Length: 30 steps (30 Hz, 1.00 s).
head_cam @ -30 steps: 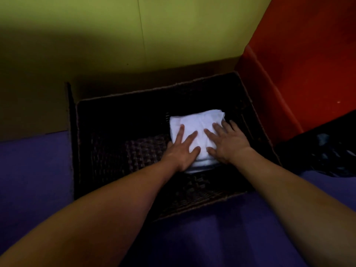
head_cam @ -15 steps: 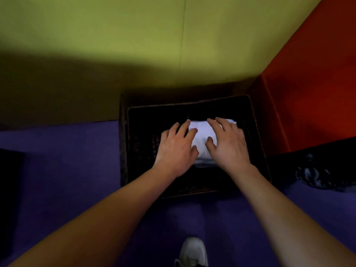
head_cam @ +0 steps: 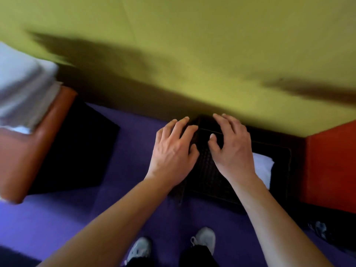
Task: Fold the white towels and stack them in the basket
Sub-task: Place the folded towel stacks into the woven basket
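One folded towel [head_cam: 263, 168] is seen lying in the basket [head_cam: 279, 151], at its right side. Both the left hand [head_cam: 171, 153] and right hand [head_cam: 232, 149] are held above it, fingers loosely spread, nothing gripped. More white cloth [head_cam: 23, 89], blurred, is seen far left, so more folding is judged to remain.

Bare forearms, no sleeves — pale grey sneakers [head_cam: 205, 238], dark trousers [head_cam: 198, 256].
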Tool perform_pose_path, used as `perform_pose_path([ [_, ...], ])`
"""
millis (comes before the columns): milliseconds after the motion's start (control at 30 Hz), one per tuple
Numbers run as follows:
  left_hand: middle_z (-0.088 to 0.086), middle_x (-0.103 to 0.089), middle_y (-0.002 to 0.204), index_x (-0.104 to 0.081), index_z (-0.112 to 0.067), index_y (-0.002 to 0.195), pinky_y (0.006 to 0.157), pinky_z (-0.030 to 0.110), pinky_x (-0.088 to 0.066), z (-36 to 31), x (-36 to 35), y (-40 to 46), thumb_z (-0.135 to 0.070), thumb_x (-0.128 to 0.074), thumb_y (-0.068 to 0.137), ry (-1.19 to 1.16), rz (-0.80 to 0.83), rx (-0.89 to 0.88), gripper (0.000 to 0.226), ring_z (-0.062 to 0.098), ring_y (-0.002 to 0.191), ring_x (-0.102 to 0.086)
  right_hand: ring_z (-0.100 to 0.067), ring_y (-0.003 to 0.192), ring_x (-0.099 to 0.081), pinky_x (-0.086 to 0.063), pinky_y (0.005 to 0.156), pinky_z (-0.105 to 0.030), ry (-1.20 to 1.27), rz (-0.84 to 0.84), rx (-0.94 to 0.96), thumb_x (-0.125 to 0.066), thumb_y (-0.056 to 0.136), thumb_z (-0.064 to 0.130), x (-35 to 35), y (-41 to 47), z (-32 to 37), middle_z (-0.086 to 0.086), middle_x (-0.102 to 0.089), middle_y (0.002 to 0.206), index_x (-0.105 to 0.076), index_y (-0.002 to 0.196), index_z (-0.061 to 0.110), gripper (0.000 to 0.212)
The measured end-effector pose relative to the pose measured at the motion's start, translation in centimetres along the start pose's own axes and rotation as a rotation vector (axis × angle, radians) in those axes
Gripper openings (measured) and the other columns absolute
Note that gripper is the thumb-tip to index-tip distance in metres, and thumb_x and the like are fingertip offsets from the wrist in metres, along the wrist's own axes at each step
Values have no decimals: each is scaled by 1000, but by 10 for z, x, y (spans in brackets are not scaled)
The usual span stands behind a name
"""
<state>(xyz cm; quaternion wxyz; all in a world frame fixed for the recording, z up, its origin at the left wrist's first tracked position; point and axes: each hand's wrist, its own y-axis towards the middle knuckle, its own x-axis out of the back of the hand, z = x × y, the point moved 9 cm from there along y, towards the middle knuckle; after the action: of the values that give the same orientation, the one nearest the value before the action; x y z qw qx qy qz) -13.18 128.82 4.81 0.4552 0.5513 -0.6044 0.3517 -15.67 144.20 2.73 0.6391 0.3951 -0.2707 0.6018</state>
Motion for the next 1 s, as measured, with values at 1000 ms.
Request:
perform_pose_path([
  [1000, 5, -57, 137, -61, -19, 128, 101, 46, -40, 483, 267, -23, -26, -47, 93, 118, -115, 306, 38, 32, 126, -50, -16, 123, -50, -45, 102, -41, 249, 292, 126, -55, 97, 22, -247, 90, 463, 6, -54, 139, -52, 141, 27, 44],
])
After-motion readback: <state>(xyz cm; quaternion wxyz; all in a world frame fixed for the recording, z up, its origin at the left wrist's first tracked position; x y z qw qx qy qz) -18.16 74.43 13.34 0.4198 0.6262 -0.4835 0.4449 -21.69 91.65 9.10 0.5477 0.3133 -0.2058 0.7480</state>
